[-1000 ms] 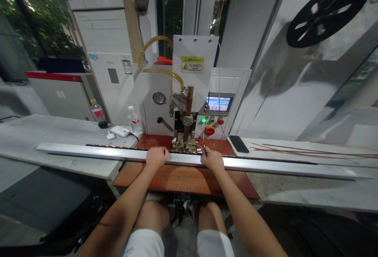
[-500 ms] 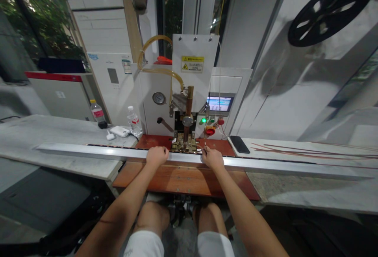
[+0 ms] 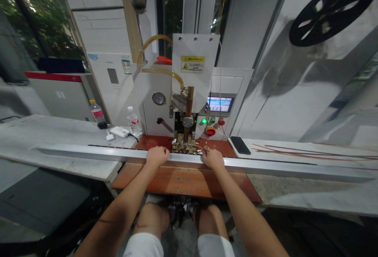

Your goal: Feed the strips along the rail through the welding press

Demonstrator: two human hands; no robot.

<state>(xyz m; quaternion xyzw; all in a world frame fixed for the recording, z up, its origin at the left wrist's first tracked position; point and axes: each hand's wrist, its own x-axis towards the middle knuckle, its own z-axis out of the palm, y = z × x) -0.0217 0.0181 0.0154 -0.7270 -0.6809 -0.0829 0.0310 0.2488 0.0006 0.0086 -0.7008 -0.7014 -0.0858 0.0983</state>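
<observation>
A long silver metal rail [image 3: 115, 152] runs left to right across the work place. My left hand [image 3: 157, 156] is closed and rests on it, left of the brass-coloured clamp fixture [image 3: 178, 145]; whatever its fingers hold is hidden. On the other side, my right hand [image 3: 213, 158] pinches at the rail's back edge, thumb and fingers together, and what lies between them is too small to name. A thin dark strip shows along the rail's far edge. Between my hands, a copper-coloured rod [image 3: 188, 107] of the white press machine [image 3: 191, 46] stands upright above the fixture.
Behind the rail at left stand a cola bottle [image 3: 98, 114], a clear bottle [image 3: 134, 121] and a white power bank [image 3: 119, 132]. To the right lie a black phone [image 3: 240, 145] and several thin copper-coloured strips [image 3: 298, 152]. The machine carries a lit screen [image 3: 221, 104] and buttons.
</observation>
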